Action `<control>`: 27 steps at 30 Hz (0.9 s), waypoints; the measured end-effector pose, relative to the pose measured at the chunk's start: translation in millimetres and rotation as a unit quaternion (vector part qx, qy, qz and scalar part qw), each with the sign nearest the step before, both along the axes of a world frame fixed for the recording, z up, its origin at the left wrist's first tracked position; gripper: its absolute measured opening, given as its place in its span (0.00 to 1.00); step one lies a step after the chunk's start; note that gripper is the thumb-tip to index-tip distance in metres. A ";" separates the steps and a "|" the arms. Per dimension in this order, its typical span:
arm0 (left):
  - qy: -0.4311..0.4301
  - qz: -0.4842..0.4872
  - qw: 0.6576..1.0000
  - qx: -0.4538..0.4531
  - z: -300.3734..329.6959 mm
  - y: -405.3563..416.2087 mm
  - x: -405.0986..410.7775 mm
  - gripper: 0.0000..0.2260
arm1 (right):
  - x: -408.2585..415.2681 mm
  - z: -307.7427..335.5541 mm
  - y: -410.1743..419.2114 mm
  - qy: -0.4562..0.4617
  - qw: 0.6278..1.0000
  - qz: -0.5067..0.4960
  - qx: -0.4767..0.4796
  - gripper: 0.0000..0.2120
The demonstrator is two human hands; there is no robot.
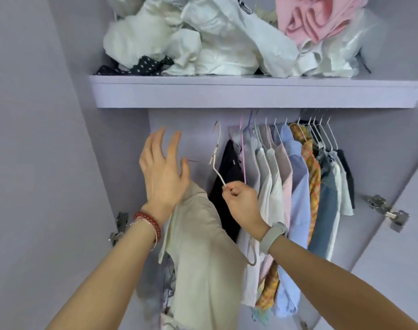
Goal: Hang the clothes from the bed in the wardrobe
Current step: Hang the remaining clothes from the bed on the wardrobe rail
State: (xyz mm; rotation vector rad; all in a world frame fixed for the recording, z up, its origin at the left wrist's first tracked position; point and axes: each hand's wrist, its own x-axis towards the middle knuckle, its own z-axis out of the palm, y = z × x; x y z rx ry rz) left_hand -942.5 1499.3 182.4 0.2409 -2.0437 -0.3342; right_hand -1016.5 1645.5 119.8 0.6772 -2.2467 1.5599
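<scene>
I face the open wardrobe. A beige garment hangs on a white hanger whose hook reaches up toward the hidden rail under the shelf. My right hand pinches the hanger's arm just right of the beige garment. My left hand is raised above the garment's left shoulder, fingers spread and straight, holding nothing. A row of hung clothes fills the rail to the right: a dark piece, white, pink, blue, orange plaid and denim items.
The lilac shelf above carries a heap of white, pink and polka-dot clothes. Door hinges sit at both sides. The wardrobe's left wall is close to my left hand.
</scene>
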 end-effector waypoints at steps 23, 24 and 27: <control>0.043 0.159 0.969 -0.182 28.2 -39.5 -111.9 0.33 | -170.0 25.9 -93.7 -0.109 0.982 -0.110 -0.111 0.07; 0.038 0.157 0.970 -0.183 28.4 -38.4 -110.0 0.34 | -169.0 25.0 -92.3 -0.094 0.983 -0.120 -0.101 0.07; 0.026 0.153 0.971 -0.183 30.0 -36.1 -106.1 0.35 | -163.9 32.1 -87.9 -0.044 0.987 -0.113 -0.101 0.09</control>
